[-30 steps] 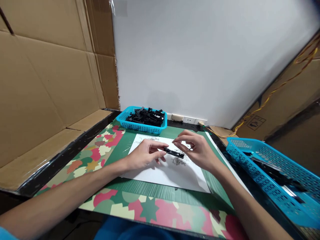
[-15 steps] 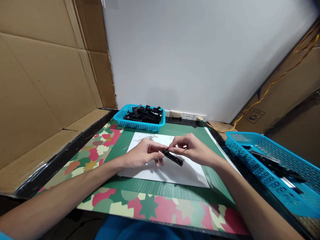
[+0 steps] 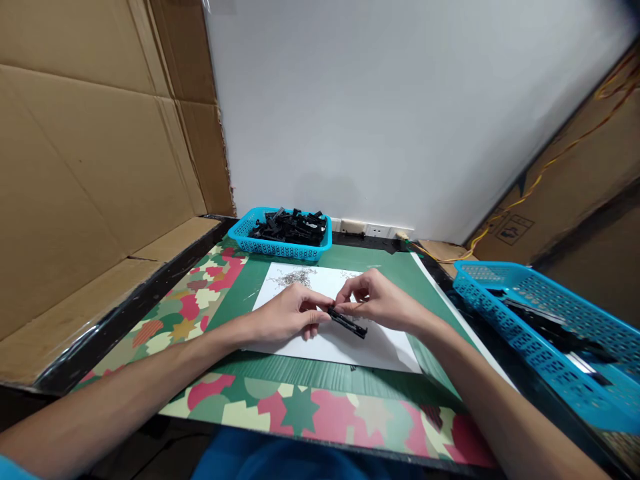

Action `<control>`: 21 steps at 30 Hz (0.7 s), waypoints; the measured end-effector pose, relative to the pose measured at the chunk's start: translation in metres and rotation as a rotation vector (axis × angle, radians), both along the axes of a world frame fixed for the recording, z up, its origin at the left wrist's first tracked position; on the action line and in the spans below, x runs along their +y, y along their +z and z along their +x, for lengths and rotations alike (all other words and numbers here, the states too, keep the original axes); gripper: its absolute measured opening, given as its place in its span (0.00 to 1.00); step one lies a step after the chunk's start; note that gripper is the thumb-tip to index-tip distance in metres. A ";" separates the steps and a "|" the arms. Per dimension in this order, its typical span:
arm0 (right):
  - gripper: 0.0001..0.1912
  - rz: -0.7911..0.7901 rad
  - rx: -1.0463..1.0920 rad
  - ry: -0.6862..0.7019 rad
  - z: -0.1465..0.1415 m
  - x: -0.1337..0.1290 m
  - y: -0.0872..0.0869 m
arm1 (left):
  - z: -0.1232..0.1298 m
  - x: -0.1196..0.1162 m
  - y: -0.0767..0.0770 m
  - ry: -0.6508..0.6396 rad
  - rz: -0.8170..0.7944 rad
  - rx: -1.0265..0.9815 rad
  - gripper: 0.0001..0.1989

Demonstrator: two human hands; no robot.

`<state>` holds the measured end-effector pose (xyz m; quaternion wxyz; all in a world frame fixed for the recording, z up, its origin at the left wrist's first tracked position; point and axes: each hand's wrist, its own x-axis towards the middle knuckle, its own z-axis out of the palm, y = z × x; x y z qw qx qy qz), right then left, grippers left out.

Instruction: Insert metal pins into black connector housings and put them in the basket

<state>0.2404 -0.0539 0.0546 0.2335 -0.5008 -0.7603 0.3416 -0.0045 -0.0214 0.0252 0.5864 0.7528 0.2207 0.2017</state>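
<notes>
Pinching one end of the black part (image 3: 350, 324), the left hand (image 3: 287, 313) is holding it slanting out beyond its fingertips. Fingers together, the right hand (image 3: 377, 301) is working at that end, seemingly on fine adjustment calling for steadiness; whether they're gripping anything, one cannot tell.

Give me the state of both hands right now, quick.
Left hand: closed, pinching one end of the slim black plastic piece.
Right hand: fingertips together at that same end; whether they grip anything cannot be told.
</notes>
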 end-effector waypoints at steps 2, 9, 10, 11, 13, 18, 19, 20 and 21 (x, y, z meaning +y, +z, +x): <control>0.09 -0.010 -0.002 -0.002 0.000 0.000 -0.001 | 0.000 -0.002 0.003 0.002 0.000 0.009 0.15; 0.10 -0.099 0.085 -0.013 -0.001 -0.001 0.002 | 0.000 -0.002 0.003 0.023 0.016 0.003 0.14; 0.11 -0.108 0.091 -0.015 -0.001 -0.002 0.003 | 0.000 -0.001 0.002 0.032 0.018 0.001 0.14; 0.12 -0.113 0.093 -0.016 -0.001 -0.002 0.004 | 0.000 0.000 0.000 0.043 0.021 0.000 0.15; 0.13 -0.111 0.087 -0.017 -0.001 -0.002 0.006 | 0.000 0.002 -0.003 0.063 0.027 0.001 0.17; 0.14 -0.051 0.007 -0.016 -0.003 -0.003 0.008 | 0.001 0.004 -0.006 0.085 0.062 -0.008 0.18; 0.14 -0.028 -0.016 -0.021 -0.003 -0.004 0.008 | 0.001 0.004 -0.006 0.090 0.070 -0.009 0.18; 0.13 -0.001 -0.040 -0.031 -0.004 -0.004 0.007 | 0.000 0.004 -0.005 0.095 0.078 -0.008 0.17; 0.12 0.032 -0.063 -0.045 -0.005 -0.004 0.007 | 0.000 0.005 -0.005 0.099 0.085 -0.005 0.17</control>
